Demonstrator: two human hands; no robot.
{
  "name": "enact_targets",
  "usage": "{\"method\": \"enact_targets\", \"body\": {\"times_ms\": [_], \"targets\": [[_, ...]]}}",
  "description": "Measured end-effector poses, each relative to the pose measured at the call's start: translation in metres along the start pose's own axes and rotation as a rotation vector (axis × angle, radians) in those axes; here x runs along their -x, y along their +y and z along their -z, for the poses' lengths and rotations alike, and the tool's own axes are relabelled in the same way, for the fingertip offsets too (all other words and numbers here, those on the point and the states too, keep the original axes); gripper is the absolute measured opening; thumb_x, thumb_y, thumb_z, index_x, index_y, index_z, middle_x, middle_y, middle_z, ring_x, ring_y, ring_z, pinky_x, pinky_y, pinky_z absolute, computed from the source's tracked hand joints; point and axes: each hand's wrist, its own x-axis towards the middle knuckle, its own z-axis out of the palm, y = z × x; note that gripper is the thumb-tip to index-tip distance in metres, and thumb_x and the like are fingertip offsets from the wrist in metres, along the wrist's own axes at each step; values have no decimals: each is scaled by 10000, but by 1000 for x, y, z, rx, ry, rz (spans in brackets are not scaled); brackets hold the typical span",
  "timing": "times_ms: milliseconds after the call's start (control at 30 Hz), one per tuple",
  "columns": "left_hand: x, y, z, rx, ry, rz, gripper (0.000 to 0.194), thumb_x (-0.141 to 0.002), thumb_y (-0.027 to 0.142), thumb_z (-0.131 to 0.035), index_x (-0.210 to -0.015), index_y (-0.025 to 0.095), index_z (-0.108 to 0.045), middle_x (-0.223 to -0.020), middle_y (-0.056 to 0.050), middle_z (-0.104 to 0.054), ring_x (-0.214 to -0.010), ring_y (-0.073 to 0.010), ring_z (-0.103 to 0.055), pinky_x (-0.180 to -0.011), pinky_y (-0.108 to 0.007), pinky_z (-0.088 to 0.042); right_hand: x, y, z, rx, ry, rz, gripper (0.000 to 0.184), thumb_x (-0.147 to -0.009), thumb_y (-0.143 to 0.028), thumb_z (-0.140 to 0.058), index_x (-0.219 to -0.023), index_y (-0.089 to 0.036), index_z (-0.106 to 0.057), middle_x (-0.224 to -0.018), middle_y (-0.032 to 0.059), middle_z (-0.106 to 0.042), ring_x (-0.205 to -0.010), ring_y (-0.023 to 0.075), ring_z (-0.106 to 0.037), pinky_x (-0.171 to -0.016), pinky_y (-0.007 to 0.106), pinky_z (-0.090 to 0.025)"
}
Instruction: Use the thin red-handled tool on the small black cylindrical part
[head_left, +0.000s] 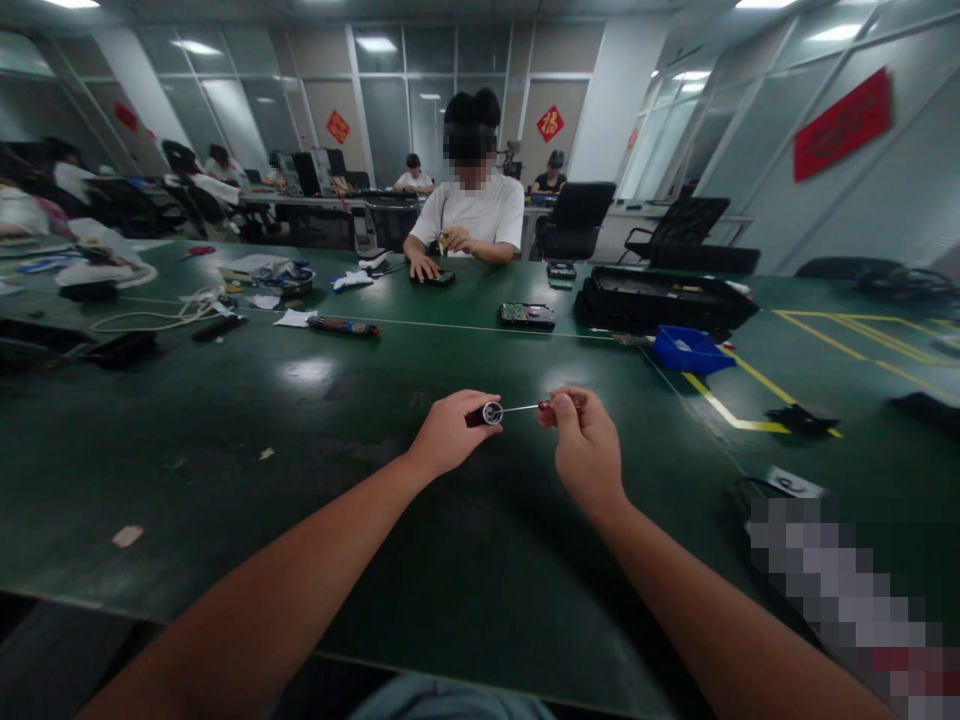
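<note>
Above the green table, my left hand [448, 435] is closed around a small dark cylinder [491, 412] whose round silver-rimmed end faces me. My right hand [589, 445] pinches the red handle of a thin screwdriver [541, 405]. Its slender metal shaft points left, and the tip meets the rim of the cylinder's end; whether it reaches inside I cannot tell. The fingers of my left hand hide most of the cylinder's body.
Across the green table [337, 460] a person in a white shirt [469, 215] handles a dark object. Beyond my hands lie an opened device with a green circuit board [527, 315], a blue bin [690, 350], a black tray [667, 297] and a dark tool [343, 326].
</note>
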Motion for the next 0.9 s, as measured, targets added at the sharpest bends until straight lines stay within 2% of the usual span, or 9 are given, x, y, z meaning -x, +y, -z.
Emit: {"method": "enact_targets", "body": {"times_ms": [133,233,367,433,533,600,667,800,900], "targets": [[0,0,0,1,-3,12,394,-757,197,-807,-1142,215,-727,-1147,-64,-732,-1060,-229,-681,-978,-420,-531,-1,-1,0,1,7,-23,258,-981,-425,-488,-989,-192,-597,-845,53,-702,-754,190,-672,-731,357,-537],[0,-2,-1,2,-2,11,386,-755,191,-808,-1132,212,-730,-1138,-67,-735,-1053,-231,-684,-974,-419,-534,1,-5,3,115,-18,64,249,-964,-429,-535,-974,-198,-628,-816,41,-711,-728,181,-672,-698,328,-516],[0,-5,-2,12,11,5,395,-754,195,-812,-1139,211,-725,-1137,-69,-733,-1054,-230,-682,-971,-414,-536,2,-13,8,344,-35,189,287,-880,-448,-662,-728,-210,-607,-642,1,-654,-569,145,-602,-564,278,-433],[1,-6,-2,13,10,0,394,-757,197,-810,-1141,210,-722,-1141,-68,-731,-1058,-227,-679,-973,-411,-535,3,-15,9,389,-36,233,321,-865,-444,-678,-669,-214,-569,-592,-14,-621,-509,128,-559,-523,268,-403],[1,-8,-3,10,13,-6,392,-754,191,-812,-1136,207,-723,-1132,-64,-732,-1052,-220,-679,-972,-399,-535,4,-15,7,364,-75,303,220,-887,-394,-654,-778,-208,-610,-654,-3,-656,-552,137,-597,-561,272,-446],[1,-10,-4,4,22,-5,398,-754,195,-814,-1140,207,-722,-1131,-63,-731,-1049,-219,-679,-970,-394,-535,4,-13,6,323,-129,358,131,-919,-327,-603,-924,-199,-629,-781,31,-699,-675,162,-658,-648,291,-496],[1,-10,-4,1,29,0,402,-754,195,-813,-1145,206,-721,-1135,-64,-730,-1049,-219,-678,-972,-395,-536,4,-11,6,291,-188,393,130,-940,-278,-554,-1019,-196,-616,-878,57,-708,-783,181,-680,-727,314,-519],[1,-9,-4,1,28,5,403,-747,181,-815,-1138,208,-724,-1127,-66,-734,-1044,-223,-681,-971,-406,-537,4,-11,8,299,-259,375,157,-976,-303,-499,-985,-216,-629,-859,51,-698,-775,189,-663,-725,334,-507],[1,-8,-3,1,29,5,383,-752,182,-811,-1126,201,-727,-1123,-70,-735,-1037,-223,-684,-966,-406,-540,6,-10,7,244,-208,286,185,-982,-326,-493,-1051,-218,-626,-863,51,-705,-771,197,-671,-702,340,-503]]}}
